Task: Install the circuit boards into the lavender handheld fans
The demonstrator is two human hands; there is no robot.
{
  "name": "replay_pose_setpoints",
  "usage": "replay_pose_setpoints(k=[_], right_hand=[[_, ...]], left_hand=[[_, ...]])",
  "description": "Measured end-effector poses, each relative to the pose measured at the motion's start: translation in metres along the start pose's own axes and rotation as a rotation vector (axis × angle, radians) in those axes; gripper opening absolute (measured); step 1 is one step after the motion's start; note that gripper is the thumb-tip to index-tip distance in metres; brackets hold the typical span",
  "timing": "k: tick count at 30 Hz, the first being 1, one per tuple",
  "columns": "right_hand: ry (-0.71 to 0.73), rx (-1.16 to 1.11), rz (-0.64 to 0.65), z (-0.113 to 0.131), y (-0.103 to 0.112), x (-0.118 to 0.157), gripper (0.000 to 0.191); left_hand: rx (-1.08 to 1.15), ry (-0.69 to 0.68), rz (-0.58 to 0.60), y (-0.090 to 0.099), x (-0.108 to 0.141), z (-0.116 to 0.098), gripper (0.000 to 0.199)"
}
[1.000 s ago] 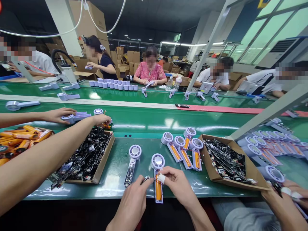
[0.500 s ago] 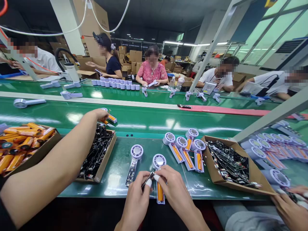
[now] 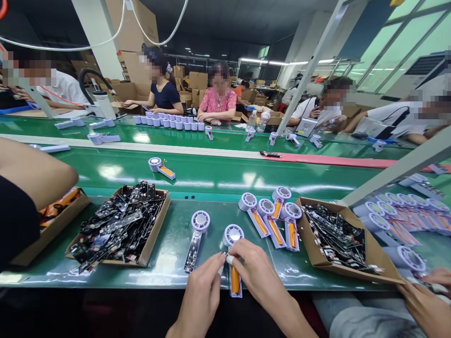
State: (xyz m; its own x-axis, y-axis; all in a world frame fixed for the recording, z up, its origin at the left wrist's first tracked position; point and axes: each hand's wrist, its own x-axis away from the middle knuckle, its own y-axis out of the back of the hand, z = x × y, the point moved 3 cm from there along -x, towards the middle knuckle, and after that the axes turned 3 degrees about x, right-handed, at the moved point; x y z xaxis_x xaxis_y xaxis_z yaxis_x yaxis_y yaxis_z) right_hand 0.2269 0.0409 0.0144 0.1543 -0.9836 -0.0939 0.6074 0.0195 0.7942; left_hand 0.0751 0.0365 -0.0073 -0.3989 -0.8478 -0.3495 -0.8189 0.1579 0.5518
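Working at a green assembly bench (image 3: 165, 253), a person's left hand (image 3: 201, 295) and right hand (image 3: 264, 277) close their fingers on a small part, half hidden, at the neck of a pale handheld fan (image 3: 233, 235), lying lengthwise, round head pointing away, orange battery (image 3: 235, 280) along its handle.

A fan body with an orange battery (image 3: 161, 169) has been set down on the green conveyor belt (image 3: 225, 171). The neighbouring arm (image 3: 31, 173) has been drawn back to the left edge, and the tray of circuit boards (image 3: 157, 225) has been uncovered.
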Motion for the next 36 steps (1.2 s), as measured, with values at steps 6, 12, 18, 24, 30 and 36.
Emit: replay_pose_setpoints(k=[6, 12, 18, 24, 30, 36], right_hand=[[-0.057, -0.025, -0.001, 0.002, 0.006, -0.001, 0.019], [-0.003, -0.04, -0.006, 0.002, 0.008, -0.001, 0.018], [0.164, -0.135, 0.113, -0.005, 0.012, -0.007, 0.021], [0.2, -0.154, 0.108, -0.008, 0.01, -0.007, 0.018], [0.052, -0.238, 0.06, -0.006, 0.011, -0.008, 0.011], [-0.223, -0.574, 0.151, -0.019, 0.006, -0.004, 0.019]], left_hand=[[0.019, 0.05, 0.006, 0.0, 0.0, -0.002, 0.037], [0.022, 0.003, 0.096, 0.005, -0.008, -0.007, 0.04], [0.09, 0.058, 0.203, 0.017, -0.014, -0.001, 0.035], [0.126, 0.07, 0.256, 0.02, -0.017, 0.001, 0.039], [0.16, 0.126, 0.222, 0.019, -0.021, 0.002, 0.033], [0.526, 0.409, 0.095, 0.003, -0.013, -0.007, 0.037]])
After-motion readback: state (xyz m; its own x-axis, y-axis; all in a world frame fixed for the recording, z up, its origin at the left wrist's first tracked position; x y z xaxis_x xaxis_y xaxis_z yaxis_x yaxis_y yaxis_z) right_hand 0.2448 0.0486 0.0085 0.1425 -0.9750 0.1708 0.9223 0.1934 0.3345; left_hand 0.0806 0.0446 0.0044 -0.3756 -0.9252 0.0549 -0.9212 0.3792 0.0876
